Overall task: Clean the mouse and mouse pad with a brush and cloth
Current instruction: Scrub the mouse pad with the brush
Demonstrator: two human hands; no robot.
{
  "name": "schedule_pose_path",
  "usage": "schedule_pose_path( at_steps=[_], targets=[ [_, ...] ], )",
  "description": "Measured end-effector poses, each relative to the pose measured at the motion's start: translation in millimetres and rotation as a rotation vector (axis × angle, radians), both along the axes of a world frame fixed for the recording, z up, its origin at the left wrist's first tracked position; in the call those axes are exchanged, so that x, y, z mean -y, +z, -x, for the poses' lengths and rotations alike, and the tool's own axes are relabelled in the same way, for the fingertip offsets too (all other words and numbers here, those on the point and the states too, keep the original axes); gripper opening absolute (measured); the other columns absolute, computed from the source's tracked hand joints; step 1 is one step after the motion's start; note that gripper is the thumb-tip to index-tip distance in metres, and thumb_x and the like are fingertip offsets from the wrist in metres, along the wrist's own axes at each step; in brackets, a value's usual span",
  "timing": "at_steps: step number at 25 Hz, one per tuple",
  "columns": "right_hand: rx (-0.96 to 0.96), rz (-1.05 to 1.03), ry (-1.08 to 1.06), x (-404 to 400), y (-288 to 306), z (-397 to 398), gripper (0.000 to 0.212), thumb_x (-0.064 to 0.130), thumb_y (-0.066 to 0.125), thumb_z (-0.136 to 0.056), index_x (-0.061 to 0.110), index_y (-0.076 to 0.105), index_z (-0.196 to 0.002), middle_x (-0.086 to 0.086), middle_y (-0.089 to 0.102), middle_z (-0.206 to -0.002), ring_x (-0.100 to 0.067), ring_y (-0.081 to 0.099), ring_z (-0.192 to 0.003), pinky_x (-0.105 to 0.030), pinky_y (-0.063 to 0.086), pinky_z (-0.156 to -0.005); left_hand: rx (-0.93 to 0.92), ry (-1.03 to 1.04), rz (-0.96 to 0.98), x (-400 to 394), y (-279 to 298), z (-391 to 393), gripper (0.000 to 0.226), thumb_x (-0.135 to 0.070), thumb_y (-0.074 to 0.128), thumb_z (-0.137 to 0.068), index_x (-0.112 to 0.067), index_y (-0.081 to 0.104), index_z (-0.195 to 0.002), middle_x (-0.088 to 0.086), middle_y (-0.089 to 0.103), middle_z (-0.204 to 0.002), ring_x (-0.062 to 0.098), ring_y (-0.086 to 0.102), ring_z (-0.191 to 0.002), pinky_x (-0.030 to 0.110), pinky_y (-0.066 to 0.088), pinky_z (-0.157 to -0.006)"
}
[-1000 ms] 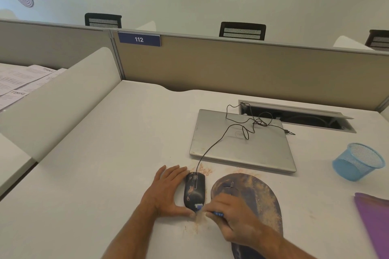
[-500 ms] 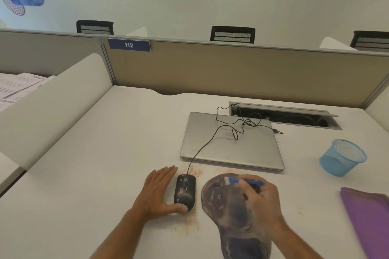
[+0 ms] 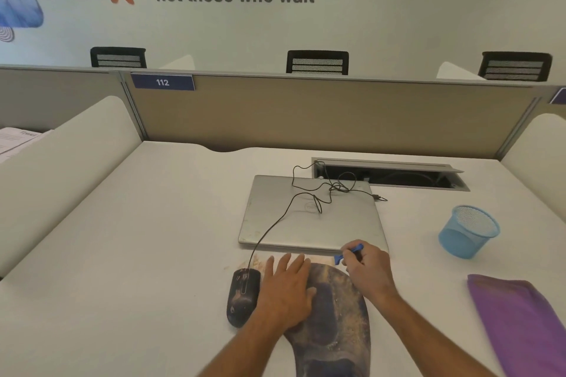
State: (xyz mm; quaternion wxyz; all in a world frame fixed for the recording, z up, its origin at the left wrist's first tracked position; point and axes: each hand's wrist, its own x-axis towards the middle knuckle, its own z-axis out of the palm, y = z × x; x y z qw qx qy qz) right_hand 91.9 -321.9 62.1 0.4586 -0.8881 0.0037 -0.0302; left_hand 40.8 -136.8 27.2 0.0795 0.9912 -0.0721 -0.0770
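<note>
Mouse pad [image 3: 340,312], dusty, lying on bench [image 3: 147,254] beside wired mouse [image 3: 243,297]. Left hand [image 3: 286,292] pressing flat on pad, fingers straight. Right hand [image 3: 366,269] pinching blue brush [image 3: 349,254] at far edge. Risking sweeping dust under silver laptop [image 3: 309,217], probably.

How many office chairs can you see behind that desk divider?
3. Only their black backrests show above the divider: one at the left, one in the middle, one at the right. More may be hidden below the divider or outside the frame.
</note>
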Motion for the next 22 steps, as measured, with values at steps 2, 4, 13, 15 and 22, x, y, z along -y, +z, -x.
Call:
schedule_pose_path(
  at_steps=[2,4,13,15,22],
  targets=[
    [-0.015,0.04,0.03,-2,-1,-5,0.021,0.018,0.061,-0.089,0.03,0.067,-0.074,0.01,0.068,-0.066,-0.004,0.062,-0.061,-0.01,0.043,-0.051,-0.032,0.015,-0.065,6,-6,-2,0.064,-0.05,0.027,-0.105,-0.023,0.01,-0.16,-0.003,0.009,-0.169,0.027,-0.002,-0.154,0.058,-0.011,-0.119],
    [-0.036,0.086,0.075,-3,-3,-8,0.019,0.02,0.059,-0.09,0.027,0.069,-0.075,0.009,0.067,-0.065,-0.005,0.06,-0.06,-0.01,0.043,-0.052,-0.059,0.029,-0.1,9,-11,0,0.064,-0.051,0.024,-0.105,-0.024,0.007,-0.16,-0.003,0.006,-0.169,0.029,-0.006,-0.154,0.061,-0.015,-0.116],
    [-0.066,0.165,0.162,-1,0,-11,0.03,0.016,0.056,-0.09,0.023,0.065,-0.062,0.007,0.061,-0.055,-0.007,0.055,-0.051,-0.014,0.041,-0.047,-0.093,0.024,-0.16,15,-3,1,0.064,-0.048,0.025,-0.106,-0.022,0.003,-0.161,0.0,0.003,-0.169,0.032,-0.008,-0.154,0.063,-0.015,-0.115],
    [-0.058,0.169,0.151,-3,0,-11,0.03,0.013,0.057,-0.089,0.019,0.064,-0.061,0.005,0.062,-0.054,-0.007,0.057,-0.051,-0.015,0.042,-0.045,-0.095,0.023,-0.161,16,-2,2,0.064,-0.048,0.025,-0.106,-0.022,0.003,-0.161,0.0,0.002,-0.169,0.032,-0.008,-0.154,0.063,-0.015,-0.116],
    [-0.065,0.173,0.132,-9,-1,-13,0.032,0.015,0.054,-0.091,0.014,0.066,-0.06,0.001,0.066,-0.058,-0.008,0.06,-0.053,-0.018,0.041,-0.045,-0.108,0.033,-0.137,15,-4,4,0.064,-0.05,0.024,-0.107,-0.023,0.002,-0.161,-0.001,-0.001,-0.169,0.031,-0.008,-0.154,0.061,-0.013,-0.117]
  ],
)
